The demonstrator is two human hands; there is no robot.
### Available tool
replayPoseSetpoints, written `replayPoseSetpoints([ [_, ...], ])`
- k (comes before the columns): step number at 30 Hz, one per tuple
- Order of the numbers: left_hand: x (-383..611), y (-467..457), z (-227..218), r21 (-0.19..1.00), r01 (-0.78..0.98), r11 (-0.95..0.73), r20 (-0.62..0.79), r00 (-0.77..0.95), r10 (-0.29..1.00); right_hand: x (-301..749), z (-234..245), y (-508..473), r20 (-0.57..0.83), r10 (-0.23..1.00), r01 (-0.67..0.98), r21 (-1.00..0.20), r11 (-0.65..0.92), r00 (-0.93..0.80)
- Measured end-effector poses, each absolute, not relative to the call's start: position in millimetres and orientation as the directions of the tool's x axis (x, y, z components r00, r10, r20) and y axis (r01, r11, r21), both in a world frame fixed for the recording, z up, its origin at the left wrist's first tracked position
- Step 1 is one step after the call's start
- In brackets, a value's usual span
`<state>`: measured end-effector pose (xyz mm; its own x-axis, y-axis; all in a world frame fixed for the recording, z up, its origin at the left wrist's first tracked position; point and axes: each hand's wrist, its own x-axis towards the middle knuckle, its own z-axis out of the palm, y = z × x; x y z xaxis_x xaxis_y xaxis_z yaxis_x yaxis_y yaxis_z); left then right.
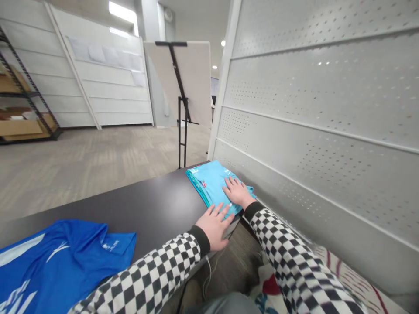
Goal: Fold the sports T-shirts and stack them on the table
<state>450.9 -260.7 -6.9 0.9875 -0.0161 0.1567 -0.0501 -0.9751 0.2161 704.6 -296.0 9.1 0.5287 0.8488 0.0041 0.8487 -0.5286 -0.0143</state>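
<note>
A folded light-blue garment (211, 183) lies at the far right corner of the dark table (147, 205). My right hand (237, 192) rests flat on top of it, fingers spread. At the garment's near edge my left hand (216, 224) lies flat with its fingers stretched out, touching the fabric and the table's edge. Both arms wear black-and-white checked sleeves. A royal-blue shirt (62, 261) with white markings lies spread out at the table's near left.
A white perforated panel wall (321, 131) runs along the right. Beyond the table stand a black easel with a board (183, 87), open carpeted floor, and a metal shelf with cardboard boxes (19, 109) at far left.
</note>
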Motion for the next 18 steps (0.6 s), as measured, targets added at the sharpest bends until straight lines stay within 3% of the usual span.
replayPoseSetpoints([
  [3, 416, -274, 10, 0.284, -0.065, -0.957, 0.069, 0.997, -0.047, 706, 23, -300, -0.098, 0.838, 0.843, 0.025, -0.538, 0.537],
  [5, 373, -286, 22, 0.446, -0.094, -0.890, 0.041, 0.996, -0.084, 700, 36, -305, -0.145, 0.819, 0.831, 0.060, -0.553, 0.555],
  [8, 270, -302, 34, 0.739, -0.126, -0.662, 0.141, 0.990, -0.031, 675, 47, -314, -0.030, 0.859, 0.859, 0.050, -0.509, 0.511],
  [9, 228, -305, 36, 0.807, -0.086, -0.585, 0.150, 0.987, 0.061, 661, 48, -316, 0.024, 0.884, 0.884, 0.013, -0.467, 0.466],
  [11, 142, -311, 37, 0.898, 0.143, -0.416, 0.017, 0.934, 0.358, 623, 46, -318, 0.093, 0.933, 0.936, -0.089, -0.340, 0.348],
  [14, 24, -320, 38, 0.930, 0.344, -0.132, -0.141, 0.663, 0.735, 541, 42, -310, 0.119, 0.985, 0.967, -0.234, -0.097, 0.128],
  [18, -78, -328, 45, 0.908, 0.418, -0.042, -0.084, 0.279, 0.956, 404, 43, -287, 0.137, 0.978, 0.911, -0.361, 0.198, -0.158],
])
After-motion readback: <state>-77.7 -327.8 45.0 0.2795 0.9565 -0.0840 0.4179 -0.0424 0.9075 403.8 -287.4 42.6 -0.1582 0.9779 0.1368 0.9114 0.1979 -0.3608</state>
